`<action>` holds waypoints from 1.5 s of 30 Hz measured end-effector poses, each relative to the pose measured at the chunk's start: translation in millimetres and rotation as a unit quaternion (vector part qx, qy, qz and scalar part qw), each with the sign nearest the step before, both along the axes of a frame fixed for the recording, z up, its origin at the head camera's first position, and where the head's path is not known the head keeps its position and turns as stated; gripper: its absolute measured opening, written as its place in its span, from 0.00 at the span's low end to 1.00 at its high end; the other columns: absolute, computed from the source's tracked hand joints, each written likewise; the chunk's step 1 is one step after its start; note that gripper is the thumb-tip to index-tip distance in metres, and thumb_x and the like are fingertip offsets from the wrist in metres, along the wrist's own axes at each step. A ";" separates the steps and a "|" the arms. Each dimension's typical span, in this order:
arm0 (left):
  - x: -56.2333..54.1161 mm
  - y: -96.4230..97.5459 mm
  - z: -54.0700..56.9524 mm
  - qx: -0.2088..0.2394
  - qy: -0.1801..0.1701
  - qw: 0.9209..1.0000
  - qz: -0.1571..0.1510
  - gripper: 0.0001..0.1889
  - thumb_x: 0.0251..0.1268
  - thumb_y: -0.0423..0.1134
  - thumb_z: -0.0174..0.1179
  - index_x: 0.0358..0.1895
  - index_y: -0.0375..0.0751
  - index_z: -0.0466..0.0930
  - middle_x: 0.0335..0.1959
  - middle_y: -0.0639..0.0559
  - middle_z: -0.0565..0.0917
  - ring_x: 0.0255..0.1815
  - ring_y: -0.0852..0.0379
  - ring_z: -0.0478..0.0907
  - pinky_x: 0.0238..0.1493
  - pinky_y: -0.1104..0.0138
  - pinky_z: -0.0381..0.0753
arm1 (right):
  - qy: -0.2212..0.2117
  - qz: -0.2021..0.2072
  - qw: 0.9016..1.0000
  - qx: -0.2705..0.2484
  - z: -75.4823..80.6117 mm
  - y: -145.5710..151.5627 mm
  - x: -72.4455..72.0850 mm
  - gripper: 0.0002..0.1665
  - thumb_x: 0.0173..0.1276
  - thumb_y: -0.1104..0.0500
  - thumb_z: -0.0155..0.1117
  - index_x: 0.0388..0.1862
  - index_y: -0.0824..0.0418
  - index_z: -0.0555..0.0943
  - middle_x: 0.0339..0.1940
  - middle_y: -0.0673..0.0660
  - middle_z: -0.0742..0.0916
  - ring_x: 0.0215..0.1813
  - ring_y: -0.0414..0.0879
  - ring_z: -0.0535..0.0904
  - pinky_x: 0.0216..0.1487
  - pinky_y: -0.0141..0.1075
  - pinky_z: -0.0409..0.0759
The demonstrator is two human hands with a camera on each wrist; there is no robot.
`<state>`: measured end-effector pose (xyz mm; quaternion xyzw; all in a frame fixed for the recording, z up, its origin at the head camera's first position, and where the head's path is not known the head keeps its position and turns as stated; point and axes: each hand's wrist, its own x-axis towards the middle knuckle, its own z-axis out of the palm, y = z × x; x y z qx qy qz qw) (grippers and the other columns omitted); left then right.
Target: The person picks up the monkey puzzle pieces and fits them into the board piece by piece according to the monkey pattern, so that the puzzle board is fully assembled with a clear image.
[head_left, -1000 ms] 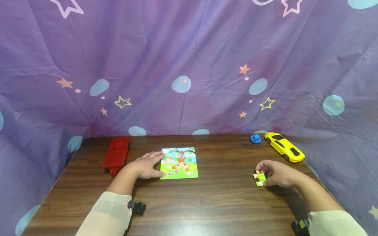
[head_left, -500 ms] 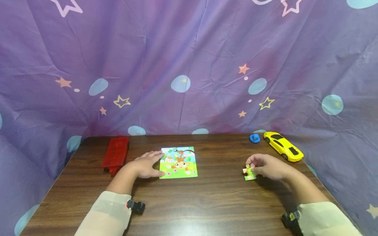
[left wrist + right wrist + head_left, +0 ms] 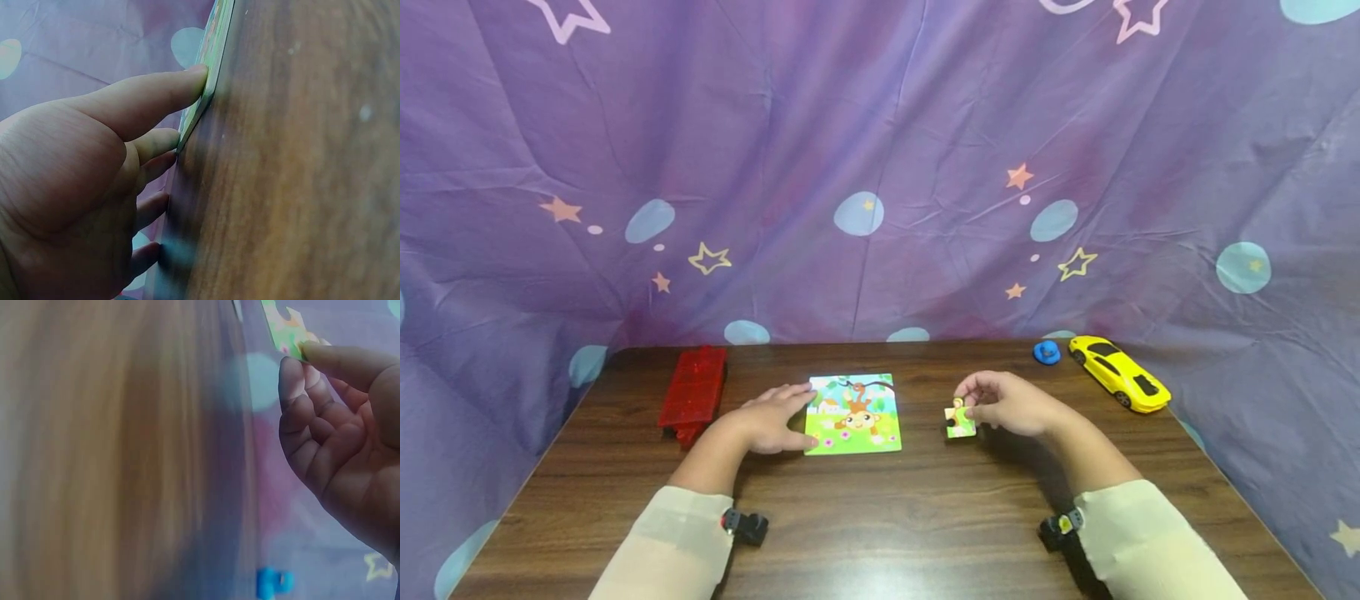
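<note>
A square picture board (image 3: 859,442) with a cartoon monkey lies flat on the wooden table. My left hand (image 3: 769,422) rests at its left side, thumb on the near left corner and fingertips at the far left one. In the left wrist view the thumb (image 3: 156,94) touches the board's edge (image 3: 212,78), with the fingers extended. Right of the board, my right hand (image 3: 1018,407) pinches a jigsaw piece (image 3: 962,427), green with a part of a picture, just above the table. The right wrist view has this jigsaw piece (image 3: 281,330) between thumb and index finger, other fingers curled.
A red toy vehicle (image 3: 695,392), seemingly a flatbed or trailer, stands at the back left. At the back right are a small blue toy hat (image 3: 1047,352) and a yellow toy car (image 3: 1120,374). A purple star-patterned cloth (image 3: 805,167) hangs behind the table (image 3: 865,525).
My right hand has carried the jigsaw piece leftward and slightly away from me, close to the board. The left hand has stayed in place at the board.
</note>
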<state>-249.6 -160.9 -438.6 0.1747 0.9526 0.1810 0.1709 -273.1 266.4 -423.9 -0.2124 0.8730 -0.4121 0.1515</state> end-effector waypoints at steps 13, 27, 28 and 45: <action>-0.9 0.6 -1.4 -0.006 0.009 1.000 -0.006 0.49 0.68 0.63 0.66 0.87 0.50 0.57 0.90 0.47 0.55 0.90 0.32 0.48 0.83 0.28 0.51 | -0.008 0.033 0.999 -0.032 3.5 -65.4 -11.0 0.13 0.72 0.63 0.69 0.54 0.59 0.84 0.40 0.54 0.86 0.35 0.48 0.82 0.33 0.36 0.82; -4.1 0.5 -9.1 -0.001 0.012 1.000 0.004 0.49 0.67 0.61 0.67 0.87 0.51 0.57 0.91 0.48 0.53 0.91 0.34 0.46 0.85 0.29 0.48 | -0.015 0.049 0.997 -0.063 -4.4 -105.6 -19.1 0.15 0.68 0.65 0.70 0.53 0.62 0.83 0.38 0.54 0.86 0.35 0.47 0.82 0.35 0.38 0.84; -4.9 0.3 -10.4 -0.001 0.012 1.000 0.004 0.49 0.67 0.60 0.67 0.87 0.51 0.57 0.91 0.49 0.53 0.91 0.34 0.46 0.85 0.29 0.49 | -0.017 0.050 0.997 -0.064 -5.5 -106.6 -19.3 0.15 0.69 0.65 0.70 0.53 0.62 0.83 0.39 0.54 0.86 0.35 0.47 0.82 0.35 0.38 0.84; -7.0 -0.6 -13.6 0.001 0.018 1.000 0.002 0.48 0.67 0.60 0.68 0.87 0.50 0.58 0.90 0.48 0.54 0.90 0.34 0.47 0.84 0.28 0.50 | -0.033 0.058 0.997 -0.035 -22.8 -110.2 -16.3 0.12 0.70 0.67 0.70 0.51 0.62 0.83 0.35 0.53 0.86 0.30 0.43 0.79 0.30 0.31 0.78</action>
